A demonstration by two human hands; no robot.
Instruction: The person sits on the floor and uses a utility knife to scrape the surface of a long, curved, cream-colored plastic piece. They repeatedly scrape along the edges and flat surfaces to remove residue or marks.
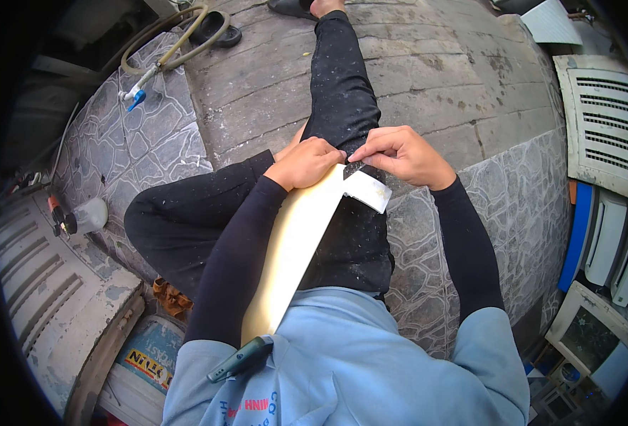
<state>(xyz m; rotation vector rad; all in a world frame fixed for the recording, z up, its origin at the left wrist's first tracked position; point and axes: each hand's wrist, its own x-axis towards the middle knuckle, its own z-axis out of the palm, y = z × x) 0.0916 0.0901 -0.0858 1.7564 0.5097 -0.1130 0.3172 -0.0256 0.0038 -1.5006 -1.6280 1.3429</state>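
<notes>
A long cream-coloured plastic strip or panel lies slantwise over my lap, its narrow end at my hands. My left hand is closed over that far end. Just right of it, my right hand pinches at a small dark piece by the tip; what kind of thing it is cannot be made out. A white rectangular piece juts out to the right below the fingers, over my thigh. At the panel's near end, a dark green handheld object rests against my shirt.
A hose with a blue-handled tap lies on the tiles at far left. Slatted, worn casings stand left and right. A paint bucket sits at lower left, and a framed panel at lower right.
</notes>
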